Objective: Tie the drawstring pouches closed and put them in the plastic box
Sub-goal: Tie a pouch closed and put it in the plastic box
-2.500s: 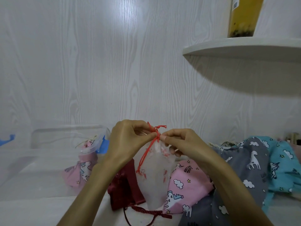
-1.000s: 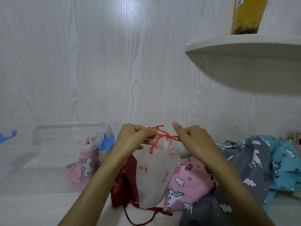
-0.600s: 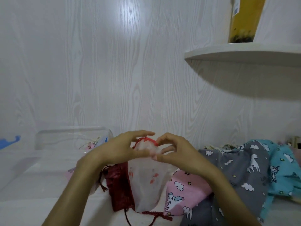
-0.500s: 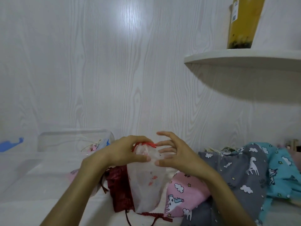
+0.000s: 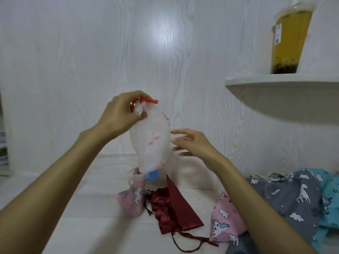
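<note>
A white translucent pouch (image 5: 150,138) with a red drawstring (image 5: 145,101) is held up by its gathered neck, pinched between the thumb and fingers of the left hand (image 5: 121,114). It hangs freely above the table (image 5: 55,198), presumably so that it can be carried to the plastic box. The neck appears cinched; whether a knot has been made cannot be told.

The right hand (image 5: 190,143) is spread and empty, just right of the pouch body, apparently steadying it or just released.

The plastic box (image 5: 183,173) is barely discernible: a clear wall and a blue clip (image 5: 152,175) show behind the pouch's lower end, so the pouch is judged to be near it or over it.

On the table, three small pouches can be counted: a pink unicorn one (image 5: 132,200) at the left, close to the blue clip, a dark red satin one (image 5: 174,209) in the middle with its cord loose, and a second pink one (image 5: 225,224) at the right. Further right lie a grey unicorn-print cloth (image 5: 286,198) and a teal one (image 5: 328,202), probably more pouches.

One drink cup (image 5: 289,39) stands on the shelf (image 5: 282,83) at the far right.
</note>
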